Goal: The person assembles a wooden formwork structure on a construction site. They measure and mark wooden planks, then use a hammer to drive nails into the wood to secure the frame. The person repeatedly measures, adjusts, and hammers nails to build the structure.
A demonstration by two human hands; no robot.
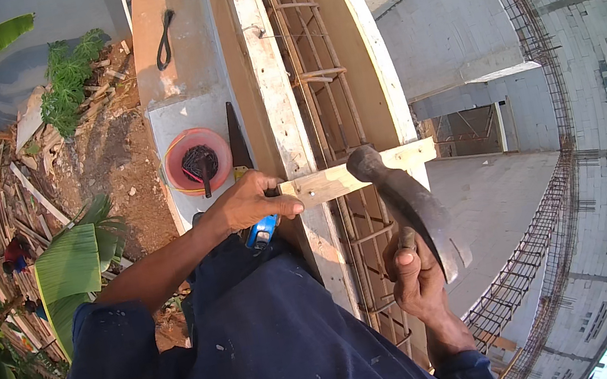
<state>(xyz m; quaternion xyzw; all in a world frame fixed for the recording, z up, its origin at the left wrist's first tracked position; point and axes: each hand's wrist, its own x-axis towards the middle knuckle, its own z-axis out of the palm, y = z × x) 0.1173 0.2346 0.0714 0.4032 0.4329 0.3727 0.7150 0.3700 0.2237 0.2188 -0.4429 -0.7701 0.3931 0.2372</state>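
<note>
A short wooden strip (335, 181) lies crosswise over the open top of a long wooden form (268, 74). My left hand (253, 200) pinches the strip's left end between thumb and fingers. In my right hand (420, 282) I grip a claw hammer (414, 210) by its handle. The hammer's round face is above the strip, right of its middle; I cannot tell whether it touches. Small dark nail spots show on the strip. Beneath it, a rusty rebar cage (359, 228) runs inside the form. A blue tape measure (262, 232) sits just below my left hand.
Left of the form, a plank platform holds a red bucket (173, 164) of dark nails, a long dark blade-like tool (233, 129) and a black looped cord (165, 42). Dirt, scrap wood and banana leaves (70, 271) lie farther left. Block walls (444, 18) and rebar cages (516, 266) stand at right.
</note>
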